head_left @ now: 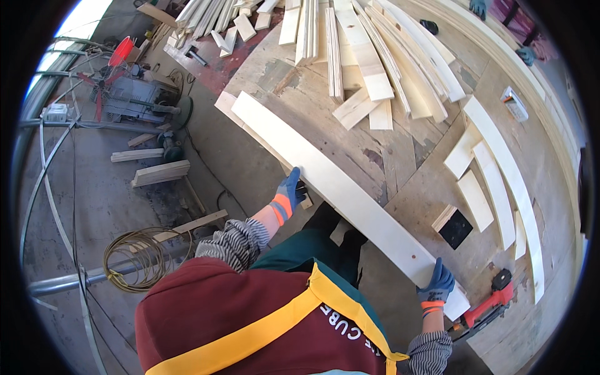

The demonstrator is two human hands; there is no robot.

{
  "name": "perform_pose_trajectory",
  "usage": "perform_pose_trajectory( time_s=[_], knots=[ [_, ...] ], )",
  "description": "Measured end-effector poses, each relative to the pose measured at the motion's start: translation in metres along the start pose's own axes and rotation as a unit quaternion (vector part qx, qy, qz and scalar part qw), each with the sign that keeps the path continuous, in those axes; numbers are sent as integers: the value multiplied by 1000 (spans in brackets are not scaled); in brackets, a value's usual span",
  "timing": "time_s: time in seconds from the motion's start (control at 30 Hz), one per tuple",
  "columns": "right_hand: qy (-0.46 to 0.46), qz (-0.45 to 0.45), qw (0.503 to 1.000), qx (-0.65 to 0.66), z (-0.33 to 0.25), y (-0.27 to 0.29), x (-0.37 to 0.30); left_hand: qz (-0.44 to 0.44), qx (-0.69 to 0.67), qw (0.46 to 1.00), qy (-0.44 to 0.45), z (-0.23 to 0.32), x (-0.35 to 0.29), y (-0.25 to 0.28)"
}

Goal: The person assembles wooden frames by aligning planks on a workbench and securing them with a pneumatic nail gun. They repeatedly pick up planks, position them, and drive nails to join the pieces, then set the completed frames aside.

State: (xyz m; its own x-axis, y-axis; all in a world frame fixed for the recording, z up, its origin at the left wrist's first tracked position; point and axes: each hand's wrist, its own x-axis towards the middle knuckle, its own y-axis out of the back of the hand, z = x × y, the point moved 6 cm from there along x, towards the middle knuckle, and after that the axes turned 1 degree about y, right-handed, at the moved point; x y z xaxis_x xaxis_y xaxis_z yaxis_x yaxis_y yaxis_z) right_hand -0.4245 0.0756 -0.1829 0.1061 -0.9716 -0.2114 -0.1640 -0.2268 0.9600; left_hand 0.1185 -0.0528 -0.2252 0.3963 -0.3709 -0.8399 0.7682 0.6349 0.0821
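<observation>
A long, pale wooden board (337, 187) lies slantwise along the near edge of the workbench, with another strip of wood partly showing beneath its far-left end. My left hand (287, 192), in a blue glove with an orange cuff, is closed at the board's near edge around its middle. Just beside that palm shows a small dark and wood-coloured piece; whether I hold it is hidden. Over the near-right end, my gloved right hand (439, 284) grips the board. A red and black power tool (490, 306), like a nail gun, lies right of it.
On the workbench (394, 156) stand a black-faced wood block (453, 226), curved strips (512, 187), stacked boards (369, 62) and a small box (514, 104). Left, on the floor, are a coiled hose (147, 259) and a grey machine (134, 100). Another person's gloved hand (525, 56) shows at far right.
</observation>
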Motion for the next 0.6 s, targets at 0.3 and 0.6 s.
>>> perform_pose_trajectory(
  time_s=[0.3, 0.6],
  knots=[
    [-49, -20, 999, 9, 18, 7, 10, -44, 130, 973, -183, 26, -4, -83],
    [-96, -22, 995, 5, 31, 5, 21, -55, 658, 438, -610, 76, -95, -147]
  ],
)
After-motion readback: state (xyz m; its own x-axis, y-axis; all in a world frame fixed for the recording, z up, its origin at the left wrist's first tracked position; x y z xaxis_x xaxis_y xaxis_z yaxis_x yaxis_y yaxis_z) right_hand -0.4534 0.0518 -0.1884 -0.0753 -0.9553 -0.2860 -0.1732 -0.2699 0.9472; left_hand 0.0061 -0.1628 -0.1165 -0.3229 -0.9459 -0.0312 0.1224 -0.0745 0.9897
